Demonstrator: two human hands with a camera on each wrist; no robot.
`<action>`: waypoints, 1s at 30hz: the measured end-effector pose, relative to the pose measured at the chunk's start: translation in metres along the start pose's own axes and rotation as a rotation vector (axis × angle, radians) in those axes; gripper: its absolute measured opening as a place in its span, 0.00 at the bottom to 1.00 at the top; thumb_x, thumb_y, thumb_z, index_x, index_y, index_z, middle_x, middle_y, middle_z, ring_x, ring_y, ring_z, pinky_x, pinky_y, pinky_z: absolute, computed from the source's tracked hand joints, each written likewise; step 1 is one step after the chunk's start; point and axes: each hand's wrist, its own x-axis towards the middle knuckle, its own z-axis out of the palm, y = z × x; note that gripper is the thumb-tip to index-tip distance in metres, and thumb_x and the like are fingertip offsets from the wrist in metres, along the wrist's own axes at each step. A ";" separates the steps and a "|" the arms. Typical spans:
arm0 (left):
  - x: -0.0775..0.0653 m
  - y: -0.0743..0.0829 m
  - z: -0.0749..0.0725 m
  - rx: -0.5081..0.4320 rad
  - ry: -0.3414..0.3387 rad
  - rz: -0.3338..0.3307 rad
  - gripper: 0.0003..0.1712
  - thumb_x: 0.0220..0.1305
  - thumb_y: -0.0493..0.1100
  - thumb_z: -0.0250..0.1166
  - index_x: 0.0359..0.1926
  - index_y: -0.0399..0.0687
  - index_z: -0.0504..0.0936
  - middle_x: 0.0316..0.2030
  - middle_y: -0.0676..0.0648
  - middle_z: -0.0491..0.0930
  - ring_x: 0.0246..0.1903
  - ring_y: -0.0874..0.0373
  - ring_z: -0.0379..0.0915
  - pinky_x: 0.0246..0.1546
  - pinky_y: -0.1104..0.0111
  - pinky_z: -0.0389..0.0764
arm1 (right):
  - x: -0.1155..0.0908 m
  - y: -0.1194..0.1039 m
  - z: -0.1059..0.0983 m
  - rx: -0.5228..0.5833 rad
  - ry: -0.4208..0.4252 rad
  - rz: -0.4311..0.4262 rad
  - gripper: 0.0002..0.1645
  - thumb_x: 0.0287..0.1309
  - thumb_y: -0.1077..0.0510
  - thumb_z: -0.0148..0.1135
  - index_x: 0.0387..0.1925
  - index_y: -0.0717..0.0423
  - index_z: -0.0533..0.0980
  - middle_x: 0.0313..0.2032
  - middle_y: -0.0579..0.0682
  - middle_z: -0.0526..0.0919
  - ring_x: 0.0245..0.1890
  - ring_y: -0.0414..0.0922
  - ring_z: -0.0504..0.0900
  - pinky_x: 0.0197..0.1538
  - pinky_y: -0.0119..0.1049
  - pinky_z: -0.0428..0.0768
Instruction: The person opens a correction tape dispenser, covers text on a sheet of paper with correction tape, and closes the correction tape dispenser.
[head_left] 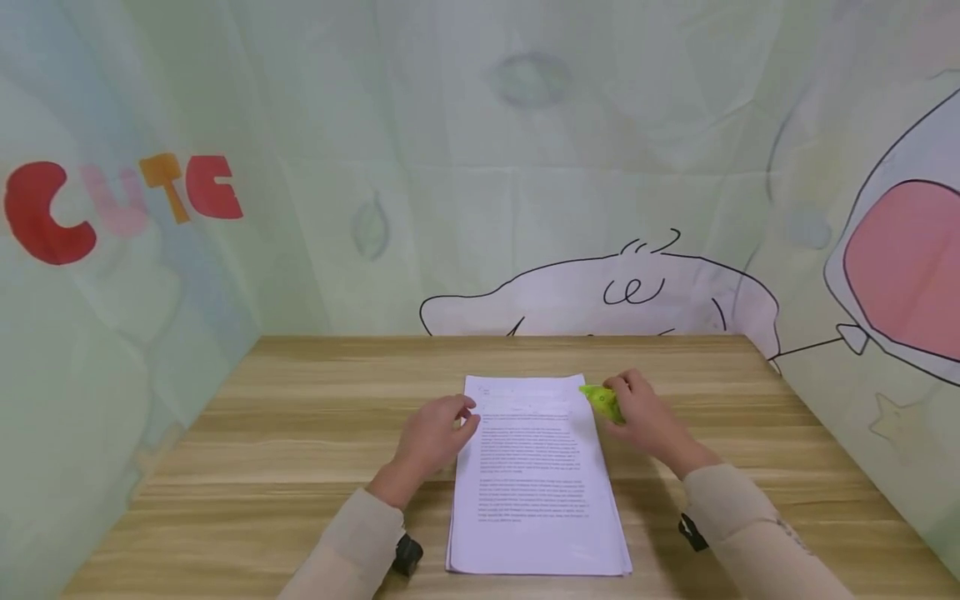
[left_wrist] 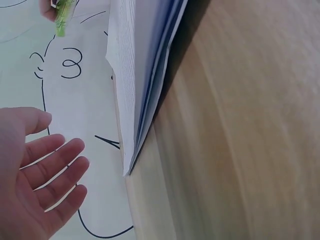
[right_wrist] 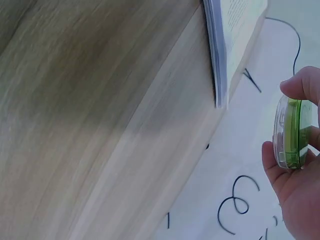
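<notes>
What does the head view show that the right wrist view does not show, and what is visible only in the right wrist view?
Only the head view shows the left hand, the CUTE lettering and the pink balloon drawing.

Only the right wrist view shows the clear side of the small green object.

Both show the right hand holding that object, the paper stack, the wooden table and part of the drawn figure behind.

Long beige sleeves (head_left: 352,537), black wrist devices (head_left: 407,555)
</notes>
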 end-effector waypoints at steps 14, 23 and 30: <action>0.003 0.020 -0.001 -0.021 -0.063 0.114 0.19 0.61 0.53 0.59 0.48 0.49 0.79 0.38 0.52 0.82 0.35 0.58 0.75 0.35 0.67 0.76 | -0.008 -0.026 -0.002 -0.097 0.029 -0.145 0.34 0.48 0.55 0.68 0.55 0.59 0.66 0.51 0.55 0.73 0.47 0.48 0.72 0.49 0.45 0.77; 0.012 0.044 -0.008 -0.124 -0.154 0.194 0.25 0.61 0.59 0.56 0.53 0.50 0.76 0.43 0.51 0.81 0.45 0.54 0.76 0.46 0.62 0.77 | -0.009 -0.038 0.002 -0.103 0.042 -0.250 0.34 0.45 0.55 0.70 0.54 0.55 0.67 0.49 0.52 0.74 0.44 0.44 0.73 0.49 0.40 0.78; 0.016 0.053 -0.010 -0.198 -0.180 0.224 0.24 0.63 0.56 0.57 0.53 0.47 0.76 0.43 0.50 0.81 0.45 0.56 0.75 0.46 0.63 0.77 | -0.010 -0.045 0.006 -0.130 0.104 -0.359 0.34 0.43 0.55 0.72 0.52 0.56 0.68 0.46 0.50 0.77 0.42 0.42 0.75 0.46 0.37 0.79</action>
